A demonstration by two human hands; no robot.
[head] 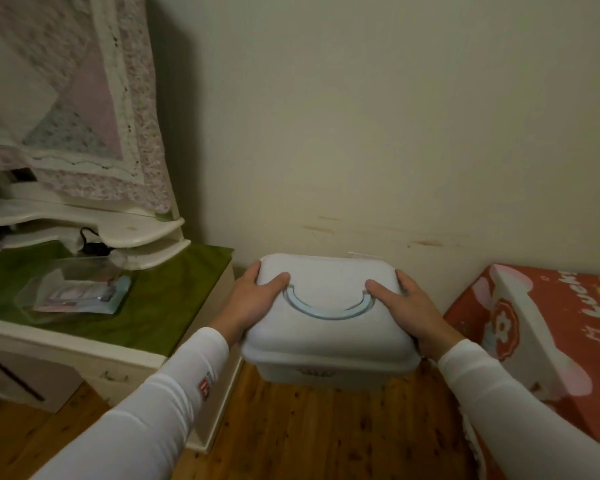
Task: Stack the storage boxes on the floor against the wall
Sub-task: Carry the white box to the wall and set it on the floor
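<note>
Storage box [326, 313]: pale blue, lidded, rigid plastic; held above floor [309, 427], near wall [361, 133]. Left hand [253, 299], right hand [406, 306]: fingers curled round lid sides. Probably light. Hold sides, not handle [326, 306].

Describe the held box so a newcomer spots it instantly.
At the cream wall, between the green-topped dresser and the red printed box, the left hand and right hand hold a pale blue box. Only it has a curved blue handle flat on its lid.
</note>
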